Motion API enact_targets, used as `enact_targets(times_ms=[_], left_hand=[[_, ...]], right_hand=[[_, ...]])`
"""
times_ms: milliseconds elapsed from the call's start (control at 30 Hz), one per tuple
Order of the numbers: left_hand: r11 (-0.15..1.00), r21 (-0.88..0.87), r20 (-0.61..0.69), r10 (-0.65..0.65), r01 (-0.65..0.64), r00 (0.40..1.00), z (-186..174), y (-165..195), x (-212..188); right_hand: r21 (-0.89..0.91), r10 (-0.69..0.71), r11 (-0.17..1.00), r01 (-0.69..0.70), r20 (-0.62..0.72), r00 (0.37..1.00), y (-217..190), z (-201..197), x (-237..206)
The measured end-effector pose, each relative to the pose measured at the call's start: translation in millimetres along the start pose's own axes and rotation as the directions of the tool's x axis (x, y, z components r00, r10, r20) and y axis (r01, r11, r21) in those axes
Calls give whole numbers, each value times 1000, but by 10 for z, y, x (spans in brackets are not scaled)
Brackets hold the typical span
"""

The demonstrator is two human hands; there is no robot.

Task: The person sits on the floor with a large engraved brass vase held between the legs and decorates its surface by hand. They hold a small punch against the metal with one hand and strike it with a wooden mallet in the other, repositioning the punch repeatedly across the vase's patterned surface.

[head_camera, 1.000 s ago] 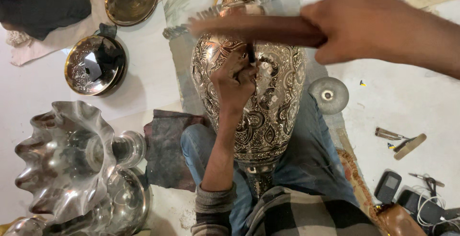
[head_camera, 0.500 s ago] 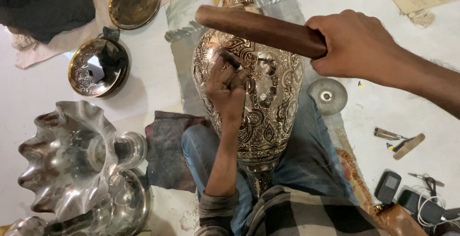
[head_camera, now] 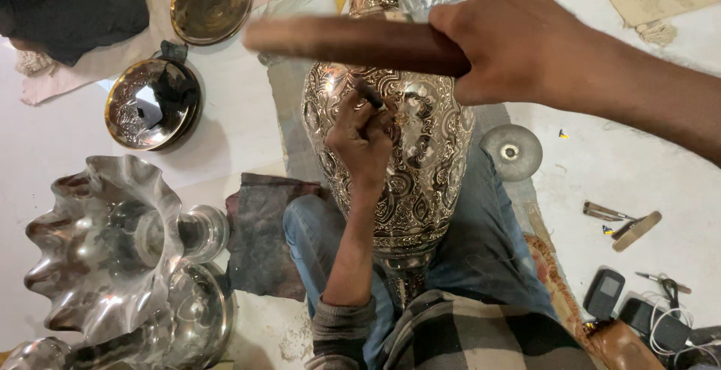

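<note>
Right hand (head_camera: 518,43) gripping wooden mallet (head_camera: 353,43) — above engraved vase (head_camera: 420,160), left hand (head_camera: 360,133) on it

Light is bright & even, prob. from overhead; white floor (head_camera: 623,167) reads near blown-out at right. Hard glare on the engraved metal vase (head_camera: 420,160) down its middle, also on the fluted silver bowl (head_camera: 98,242) at bottom left w/ dark mirror patches. Soft shadows only: a grey one right of the round dish (head_camera: 154,103). Motion blur on the wooden mallet (head_camera: 353,39), esp. its left end; right hand (head_camera: 518,43) slightly soft. Left hand (head_camera: 364,133) fairly sharp. Wide-angle stretch toward corners; small tools at right edge are smeary.
</note>
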State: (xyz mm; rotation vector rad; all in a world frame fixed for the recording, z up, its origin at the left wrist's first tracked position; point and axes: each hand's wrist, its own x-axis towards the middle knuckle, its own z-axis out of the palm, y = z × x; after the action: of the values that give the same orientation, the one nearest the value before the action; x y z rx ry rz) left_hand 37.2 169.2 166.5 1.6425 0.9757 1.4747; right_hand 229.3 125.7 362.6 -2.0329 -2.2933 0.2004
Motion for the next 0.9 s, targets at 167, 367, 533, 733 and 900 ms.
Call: enact_targets(times_ms=[167, 367, 533, 733, 900], left_hand=[[996, -75, 5, -47, 47, 999, 9, -34, 44], [998, 14, 33, -54, 53, 998, 5, -31, 66], [996, 71, 36, -52, 49, 998, -2, 26, 88], [997, 80, 107, -25, 16, 994, -6, 48, 97], [984, -108, 177, -124, 144, 976, 26, 12, 137]], right_hand=[[-93, -75, 993, 67, -84, 994, -115, -36, 68], [-102, -103, 990, 94, -87, 991, -164, -17, 85], [-142, -18, 990, 22, 24, 1000, -156, 50, 107], [-112, -28, 993, 23, -37, 999, -39, 89, 92], [-81, 61, 995, -65, -49, 997, 17, 122, 61]])
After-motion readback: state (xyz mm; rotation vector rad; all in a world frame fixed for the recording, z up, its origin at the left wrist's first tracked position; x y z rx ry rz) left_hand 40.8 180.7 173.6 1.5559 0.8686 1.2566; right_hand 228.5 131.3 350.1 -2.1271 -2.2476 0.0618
